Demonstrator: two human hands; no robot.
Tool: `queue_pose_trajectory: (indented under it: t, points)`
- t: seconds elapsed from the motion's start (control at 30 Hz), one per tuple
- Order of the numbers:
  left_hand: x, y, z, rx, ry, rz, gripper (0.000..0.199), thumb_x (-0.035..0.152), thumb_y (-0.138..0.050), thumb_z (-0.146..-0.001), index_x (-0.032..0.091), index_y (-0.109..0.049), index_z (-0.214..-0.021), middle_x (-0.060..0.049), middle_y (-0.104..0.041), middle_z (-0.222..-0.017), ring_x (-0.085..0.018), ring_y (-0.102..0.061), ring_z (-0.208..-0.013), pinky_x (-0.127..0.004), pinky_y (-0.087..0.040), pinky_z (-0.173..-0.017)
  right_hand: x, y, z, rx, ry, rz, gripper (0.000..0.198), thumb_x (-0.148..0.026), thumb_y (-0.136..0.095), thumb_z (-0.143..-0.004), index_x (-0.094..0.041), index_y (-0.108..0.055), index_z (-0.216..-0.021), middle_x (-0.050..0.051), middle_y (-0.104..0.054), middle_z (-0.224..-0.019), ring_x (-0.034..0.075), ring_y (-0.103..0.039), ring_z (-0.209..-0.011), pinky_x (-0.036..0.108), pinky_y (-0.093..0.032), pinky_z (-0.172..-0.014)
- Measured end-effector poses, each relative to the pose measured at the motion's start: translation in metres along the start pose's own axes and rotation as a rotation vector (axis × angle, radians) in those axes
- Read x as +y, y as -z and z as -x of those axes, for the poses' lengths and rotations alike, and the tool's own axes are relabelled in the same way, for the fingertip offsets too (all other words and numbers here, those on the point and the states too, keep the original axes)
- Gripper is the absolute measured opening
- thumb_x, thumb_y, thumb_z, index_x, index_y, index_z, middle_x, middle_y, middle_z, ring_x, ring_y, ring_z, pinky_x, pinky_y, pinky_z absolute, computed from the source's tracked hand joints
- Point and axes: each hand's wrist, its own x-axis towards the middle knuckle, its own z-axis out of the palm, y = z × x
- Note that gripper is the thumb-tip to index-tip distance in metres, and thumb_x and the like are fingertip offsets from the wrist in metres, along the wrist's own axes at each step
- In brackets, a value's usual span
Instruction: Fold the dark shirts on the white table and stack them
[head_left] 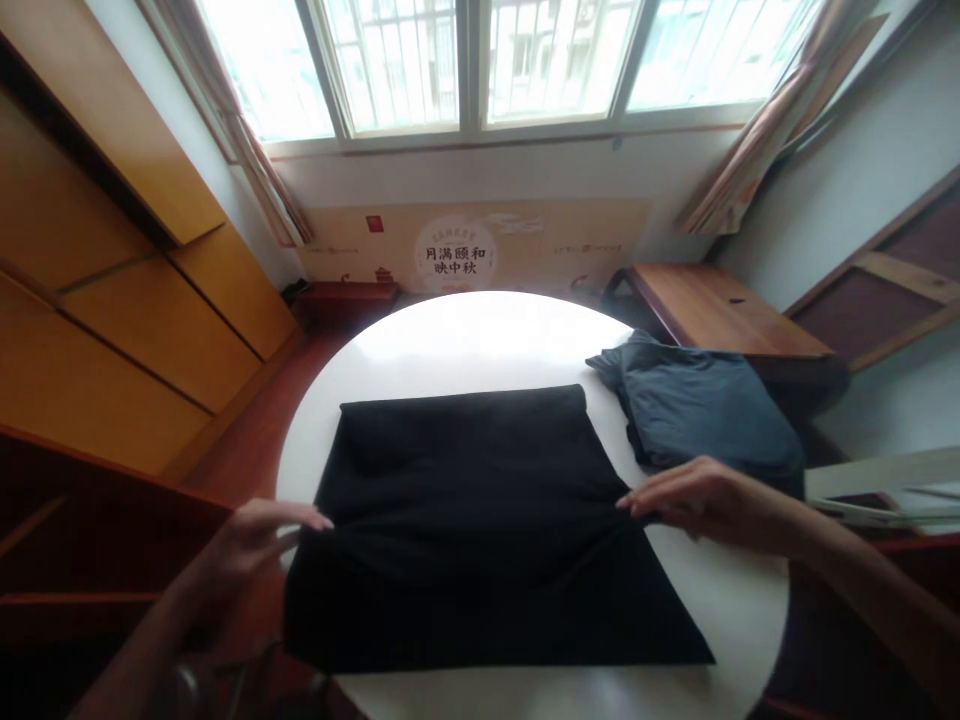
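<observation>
A black piece of cloth [465, 450], perhaps a garment, lies spread over the round white table [480, 330]. Its far edge looks folded or rolled, and creases run across the middle between my two hands. At its left edge my left hand [251, 540] pinches the fabric between thumb and fingers. On the opposite edge my right hand [690, 500] pinches the fabric in the same way. What kind of garment this is, I cannot tell.
Folded grey-blue clothing [705, 400] is piled at the table's right edge. Beyond it stands a wooden desk [742, 310]. Wooden cabinets [150, 320] line the left side, and windows [472, 60] with curtains [757, 150] are at the back.
</observation>
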Motion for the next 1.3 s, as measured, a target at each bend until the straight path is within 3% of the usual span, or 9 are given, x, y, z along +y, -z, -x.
queue_pose_trajectory:
  t: [0.1, 0.33, 0.47, 0.53, 0.7, 0.8, 0.9, 1.1, 1.3]
  points:
    - [0.004, -0.022, 0.022, -0.029, 0.03, 0.0, 0.019, 0.039, -0.066, -0.082, 0.03, -0.081, -0.09, -0.007, -0.077, -0.095, -0.03, -0.072, -0.093, -0.046, -0.055, -0.093, 0.008, -0.028, 0.015, -0.255, 0.11, -0.026, 0.027, -0.031, -0.056, -0.088, -0.039, -0.078, -0.102, 0.005, -0.074, -0.111, 0.025, -0.073, -0.095, 0.039, -0.057, -0.084]
    - [0.025, 0.002, 0.004, -0.133, 0.021, -0.15, 0.02, 0.04, -0.068, -0.081, 0.028, -0.08, -0.09, -0.007, -0.076, -0.095, -0.026, -0.071, -0.09, -0.035, -0.056, -0.086, -0.015, -0.019, 0.013, -0.233, 0.152, 0.033, 0.032, -0.026, -0.049, -0.091, -0.027, -0.08, -0.099, 0.009, -0.075, -0.11, 0.021, -0.074, -0.075, 0.031, -0.057, -0.069]
    - [0.019, 0.014, -0.056, 0.207, 0.025, -0.214, 0.04, 0.054, -0.064, -0.08, 0.021, -0.076, -0.1, -0.008, -0.074, -0.105, -0.025, -0.069, -0.094, -0.032, -0.054, -0.086, -0.021, 0.008, -0.041, -0.015, 0.234, 0.16, 0.029, -0.024, -0.055, -0.086, -0.019, -0.077, -0.105, 0.01, -0.077, -0.093, 0.022, -0.072, -0.08, 0.03, -0.054, -0.076]
    - [0.01, 0.015, -0.095, 0.276, 0.059, -0.221, 0.056, 0.062, -0.062, -0.076, 0.017, -0.072, -0.109, -0.012, -0.072, -0.113, -0.027, -0.068, -0.099, -0.032, -0.055, -0.082, -0.019, 0.021, -0.08, 0.056, 0.162, 0.248, 0.028, -0.024, -0.059, -0.085, -0.014, -0.076, -0.105, 0.012, -0.076, -0.094, 0.023, -0.071, -0.081, 0.031, -0.053, -0.078]
    - [-0.009, 0.02, -0.164, 0.175, 0.146, -0.326, 0.068, 0.07, -0.072, -0.058, 0.014, -0.075, -0.096, -0.014, -0.074, -0.099, -0.027, -0.068, -0.083, -0.03, -0.053, -0.07, -0.01, 0.034, -0.157, -0.022, -0.111, 0.427, 0.033, -0.028, -0.07, -0.081, -0.009, -0.072, -0.109, 0.017, -0.072, -0.104, 0.025, -0.069, -0.091, 0.03, -0.051, -0.082]
    - [-0.015, 0.027, -0.177, 0.041, 0.149, -0.318, 0.057, 0.07, -0.072, -0.06, 0.016, -0.076, -0.077, -0.01, -0.073, -0.079, -0.025, -0.066, -0.075, -0.029, -0.051, -0.066, -0.003, 0.033, -0.175, -0.145, -0.154, 0.429, 0.025, -0.027, -0.079, -0.07, -0.012, -0.076, -0.09, 0.012, -0.074, -0.085, 0.024, -0.068, -0.077, 0.029, -0.051, -0.069]
    - [-0.017, 0.035, -0.184, -0.029, 0.184, -0.087, 0.052, 0.065, -0.074, -0.063, 0.016, -0.076, -0.079, -0.008, -0.073, -0.079, -0.022, -0.066, -0.073, -0.027, -0.051, -0.065, 0.006, 0.037, -0.184, -0.189, -0.133, 0.414, 0.018, -0.026, -0.078, -0.069, -0.014, -0.075, -0.081, 0.008, -0.073, -0.082, 0.022, -0.068, -0.078, 0.027, -0.05, -0.069]
    - [-0.019, 0.038, -0.224, 0.242, 0.167, 0.113, 0.06, 0.062, -0.083, -0.049, 0.012, -0.073, -0.081, -0.007, -0.069, -0.07, -0.015, -0.059, -0.059, -0.024, -0.044, -0.054, 0.022, 0.055, -0.205, -0.057, -0.128, 0.397, 0.012, -0.02, -0.071, -0.077, -0.013, -0.074, -0.087, 0.006, -0.071, -0.074, 0.019, -0.066, -0.072, 0.026, -0.049, -0.067]
    - [-0.017, 0.031, -0.263, 0.417, 0.135, -0.186, 0.052, 0.06, -0.074, -0.062, 0.011, -0.072, -0.082, -0.009, -0.071, -0.071, -0.019, -0.064, -0.065, -0.025, -0.049, -0.059, 0.017, 0.047, -0.22, 0.136, -0.175, 0.508, 0.017, -0.015, -0.065, -0.083, -0.012, -0.073, -0.098, 0.015, -0.072, -0.101, 0.027, -0.065, -0.095, 0.031, -0.049, -0.082]
